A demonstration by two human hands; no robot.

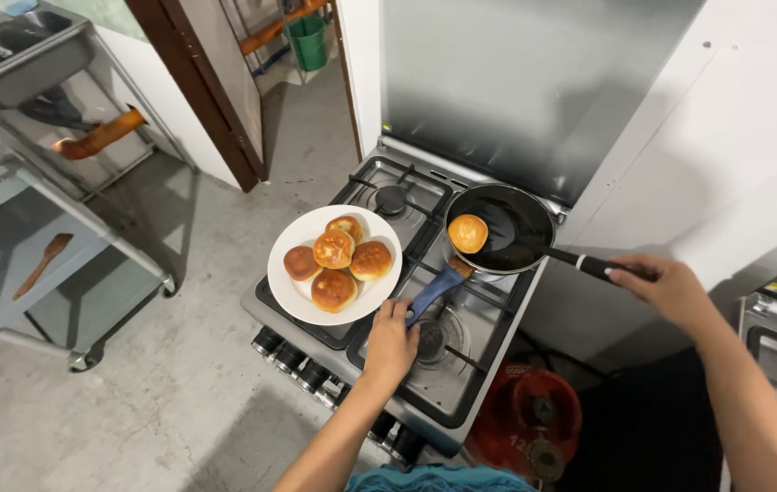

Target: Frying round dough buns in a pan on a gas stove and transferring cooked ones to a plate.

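Blue-handled spatula [436,288] gripped by left hand [390,342], blade hidden under patty [468,233] | right hand [671,287] fingers wrap pan handle [589,264]

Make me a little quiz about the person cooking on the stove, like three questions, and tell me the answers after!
1. True or false: the right hand holds the black handle of the frying pan.
2. How many golden fried cakes lie on the white plate? A) three B) five C) eight
3. Fill in: the left hand holds a spatula with a ____ handle, its tip under the one fried cake in the pan.

Key
1. True.
2. B: five, piled together on the plate, which rests on the left side of the gas stove.
3. Blue.
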